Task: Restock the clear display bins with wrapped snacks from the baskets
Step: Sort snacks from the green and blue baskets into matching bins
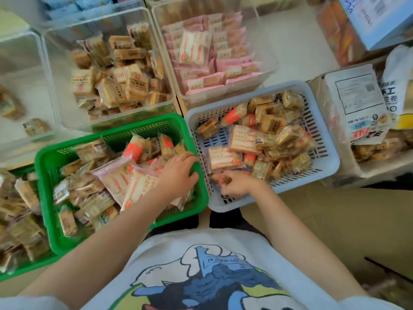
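- My left hand (178, 173) sits at the centre of the frame, over the right rim of the green basket (48, 175); its fingers are curled loosely over the pink-wrapped snacks (125, 182) piled there, but I cannot tell whether they grip one.
- My right hand (237, 183) is just beside it, low in the near-left corner of the grey-blue basket (328, 162); thumb and fingers pinch a small brown wrapped snack (223, 179).
- The grey-blue basket, right of centre, holds tan-wrapped snacks and a few pink ones.
- The green basket, lower left, holds mixed tan and pink packets.
- Upper middle of the frame: a clear bin (169, 104) with a heap of tan-wrapped snacks (116, 83) in it.
- Just to its right, a second clear bin (268, 63) with pink packets (214, 61) stacked in rows.
- Far left, another clear bin (20, 41) shows only a couple of packets.
- Right edge: a white printed carton (353, 101).
- Bottom centre: my white printed shirt (201, 276).
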{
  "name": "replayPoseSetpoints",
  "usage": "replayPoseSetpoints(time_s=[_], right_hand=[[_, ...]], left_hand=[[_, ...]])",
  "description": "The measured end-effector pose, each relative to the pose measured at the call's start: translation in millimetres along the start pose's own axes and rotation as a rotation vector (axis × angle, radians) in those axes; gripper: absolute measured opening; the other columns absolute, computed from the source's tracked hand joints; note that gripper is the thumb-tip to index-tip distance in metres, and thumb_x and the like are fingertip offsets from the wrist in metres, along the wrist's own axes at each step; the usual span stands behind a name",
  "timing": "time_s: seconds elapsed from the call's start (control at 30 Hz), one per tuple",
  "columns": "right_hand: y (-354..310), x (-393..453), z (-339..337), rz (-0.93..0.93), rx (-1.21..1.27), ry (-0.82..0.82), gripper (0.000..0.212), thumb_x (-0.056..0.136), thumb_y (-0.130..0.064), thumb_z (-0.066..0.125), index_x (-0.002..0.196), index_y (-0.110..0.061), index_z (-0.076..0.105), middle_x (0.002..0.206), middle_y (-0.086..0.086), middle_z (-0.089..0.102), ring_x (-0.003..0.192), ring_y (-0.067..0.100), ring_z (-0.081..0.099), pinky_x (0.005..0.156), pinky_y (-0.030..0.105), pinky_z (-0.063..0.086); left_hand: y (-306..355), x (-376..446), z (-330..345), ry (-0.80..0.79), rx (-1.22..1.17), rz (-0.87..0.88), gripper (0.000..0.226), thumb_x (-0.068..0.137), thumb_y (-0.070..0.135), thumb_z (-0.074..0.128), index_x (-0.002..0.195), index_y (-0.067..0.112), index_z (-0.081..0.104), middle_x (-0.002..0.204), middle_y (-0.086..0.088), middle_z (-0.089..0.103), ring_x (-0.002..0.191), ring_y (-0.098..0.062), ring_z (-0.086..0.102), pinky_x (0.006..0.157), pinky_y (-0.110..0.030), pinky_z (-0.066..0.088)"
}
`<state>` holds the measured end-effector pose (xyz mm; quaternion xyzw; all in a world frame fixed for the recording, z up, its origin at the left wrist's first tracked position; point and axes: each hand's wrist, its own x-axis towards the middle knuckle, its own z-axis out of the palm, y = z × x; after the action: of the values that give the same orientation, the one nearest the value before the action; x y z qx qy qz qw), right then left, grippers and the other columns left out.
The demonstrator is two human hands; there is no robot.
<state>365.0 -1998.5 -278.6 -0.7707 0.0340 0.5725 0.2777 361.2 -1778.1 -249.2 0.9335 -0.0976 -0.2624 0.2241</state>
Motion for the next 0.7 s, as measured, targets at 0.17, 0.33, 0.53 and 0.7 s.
replayPoseSetpoints(time_s=[0.17,0.33,0.53,0.7], right_hand=[[-12,-19,-32,-0.048,0.819,0.148,0.025,0.101,-0.022,0.046,0.123,-0.013,0.054,0.115,0.018,0.069,0.089,0.035,0.072,0.053,0.030,0.050],[-59,-39,-67,-0.188,0.906,0.291,0.024,0.097,-0.023,0.042,0.104,-0.013,0.064,0.086,0.012,0.069,0.070,0.027,0.059,0.050,0.031,0.041],[-141,-39,-84,-0.348,0.541,0.324,0.026,0.099,-0.030,0.045,0.102,-0.020,0.069,0.086,0.005,0.065,0.063,0.012,0.057,0.045,0.026,0.040],[-187,-16,-91,-0.458,0.190,0.584,0.034,0.101,-0.035,0.048,0.130,-0.018,0.056,0.124,0.003,0.057,0.115,0.019,0.053,0.092,0.037,0.047]], left_hand=[[12,9,-19,-0.033,-0.127,-0.053,0.050,0.098,0.031,0.054,0.146,0.020,0.044,0.148,-0.004,0.049,0.136,-0.023,0.042,0.111,-0.039,0.037],[26,12,-46,0.094,-0.260,0.072,0.075,0.091,0.046,0.067,0.153,0.024,0.032,0.156,0.005,0.035,0.143,-0.014,0.031,0.113,-0.031,0.029],[17,14,-75,0.337,-0.337,0.081,0.074,0.082,0.040,0.076,0.147,0.022,0.043,0.136,0.002,0.051,0.127,-0.015,0.043,0.108,-0.035,0.039],[-24,26,-113,0.676,-0.339,-0.149,0.063,0.087,0.032,0.073,0.144,0.022,0.046,0.126,0.001,0.059,0.115,-0.014,0.051,0.095,-0.025,0.040]])
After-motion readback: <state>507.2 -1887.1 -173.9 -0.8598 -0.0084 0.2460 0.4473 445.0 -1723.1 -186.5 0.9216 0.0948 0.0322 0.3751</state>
